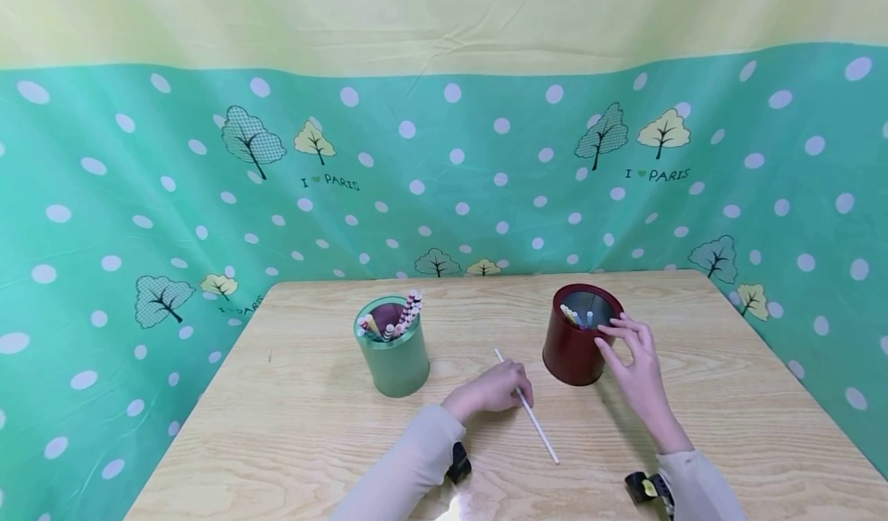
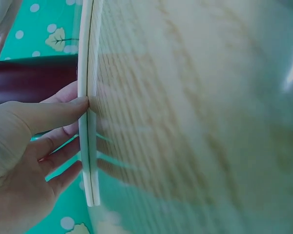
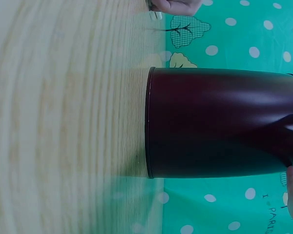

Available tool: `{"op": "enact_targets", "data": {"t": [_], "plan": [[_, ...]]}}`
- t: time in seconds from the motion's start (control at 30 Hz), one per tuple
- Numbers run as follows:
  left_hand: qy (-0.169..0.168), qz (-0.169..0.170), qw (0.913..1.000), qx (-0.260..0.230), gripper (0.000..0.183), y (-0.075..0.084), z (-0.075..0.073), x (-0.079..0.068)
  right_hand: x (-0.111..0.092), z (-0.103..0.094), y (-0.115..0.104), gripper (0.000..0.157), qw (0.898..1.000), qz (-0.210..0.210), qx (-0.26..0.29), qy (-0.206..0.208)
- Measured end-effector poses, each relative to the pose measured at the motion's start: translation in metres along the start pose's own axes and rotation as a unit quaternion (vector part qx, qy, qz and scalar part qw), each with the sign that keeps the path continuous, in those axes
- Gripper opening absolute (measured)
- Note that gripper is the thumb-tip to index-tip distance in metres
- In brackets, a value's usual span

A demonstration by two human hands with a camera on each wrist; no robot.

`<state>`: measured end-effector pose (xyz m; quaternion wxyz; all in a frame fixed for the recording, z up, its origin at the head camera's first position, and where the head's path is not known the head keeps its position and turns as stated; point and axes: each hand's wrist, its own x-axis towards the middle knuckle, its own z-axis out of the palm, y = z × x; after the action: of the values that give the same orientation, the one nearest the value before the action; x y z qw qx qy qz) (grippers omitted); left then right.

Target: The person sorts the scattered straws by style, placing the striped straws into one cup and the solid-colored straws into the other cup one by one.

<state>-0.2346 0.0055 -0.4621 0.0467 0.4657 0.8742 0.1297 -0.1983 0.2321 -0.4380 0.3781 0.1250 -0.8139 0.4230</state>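
My left hand pinches a slim white straw low over the table, between the two canisters. In the left wrist view the thumb presses on the straw from one side, with the other fingers behind it. My right hand is at the near right rim of a dark red canister, its fingers loosely bent and its thumb beside the wall. Several thin straws lean inside this canister. The right wrist view shows the upright red canister with a fingertip beside its upper edge.
A light green canister stands left of my left hand, with several striped straws sticking up from it. The wooden table reaches back to a green dotted curtain.
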Motion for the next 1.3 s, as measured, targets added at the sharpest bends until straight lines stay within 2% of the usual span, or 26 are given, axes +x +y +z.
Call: {"op": "enact_targets", "data": {"t": [0.33, 0.57, 0.7, 0.87, 1.03, 1.3], "plan": [[-0.017, 0.0, 0.9986, 0.05, 0.013, 0.003, -0.001, 0.002, 0.0, 0.0, 0.001, 0.024, 1.0, 0.001, -0.002, -0.002], [-0.002, 0.024, 0.9965, 0.08, 0.013, 0.004, -0.002, 0.002, 0.0, 0.0, 0.002, 0.025, 1.0, -0.01, -0.002, 0.003], [0.0, 0.023, 0.9964, 0.082, 0.011, 0.004, -0.001, 0.002, 0.0, 0.0, 0.003, 0.025, 1.0, -0.018, -0.001, 0.007], [0.005, 0.019, 0.9976, 0.067, 0.012, 0.005, -0.001, 0.001, 0.0, 0.0, 0.002, 0.025, 1.0, -0.013, 0.0, 0.005], [0.032, 0.022, 0.9987, 0.033, 0.01, 0.004, -0.004, -0.001, 0.001, 0.0, 0.001, 0.026, 1.0, -0.005, 0.002, 0.005], [0.071, 0.013, 0.9943, -0.078, 0.01, 0.005, -0.011, -0.006, 0.0, 0.0, 0.0, 0.024, 1.0, 0.004, 0.0, 0.0]]}}
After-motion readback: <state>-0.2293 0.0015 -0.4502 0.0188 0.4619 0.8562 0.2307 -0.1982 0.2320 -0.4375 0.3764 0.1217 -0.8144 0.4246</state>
